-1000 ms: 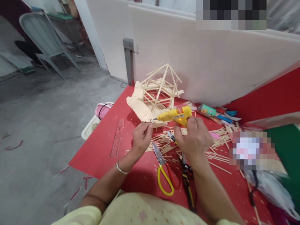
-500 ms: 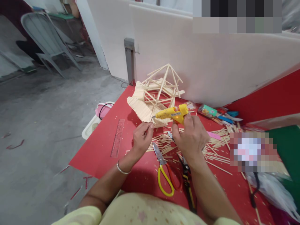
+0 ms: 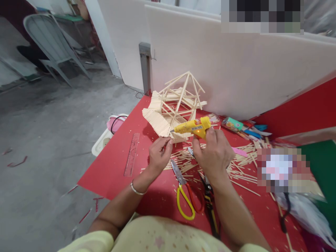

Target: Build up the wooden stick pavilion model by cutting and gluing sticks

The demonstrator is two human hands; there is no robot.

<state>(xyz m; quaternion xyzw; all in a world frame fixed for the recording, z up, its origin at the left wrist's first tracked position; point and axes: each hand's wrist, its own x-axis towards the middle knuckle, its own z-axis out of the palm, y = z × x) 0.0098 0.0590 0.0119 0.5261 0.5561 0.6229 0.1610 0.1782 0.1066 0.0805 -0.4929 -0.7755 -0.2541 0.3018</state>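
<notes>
My right hand point(image 3: 215, 150) is closed around the handle of a yellow hot glue gun point(image 3: 193, 126). The gun's nozzle points left and lies at the near edge of a wooden stick model point(image 3: 157, 120). That model has slatted panels of pale sticks and an open frame point(image 3: 183, 91) rising to a peak. My left hand point(image 3: 160, 154) is pinched at the model's near edge, just below the nozzle; what its fingertips hold is too small to make out. Below the hands lie scissors point(image 3: 186, 196) with one yellow and one red handle.
Loose sticks point(image 3: 244, 164) are scattered over the red table point(image 3: 112, 168). A clear ruler point(image 3: 131, 154) lies left of my left hand. Black-and-yellow pliers point(image 3: 209, 203) rest beside the scissors. White boards point(image 3: 210, 66) stand behind the model. A plastic bag point(image 3: 307, 217) lies at right.
</notes>
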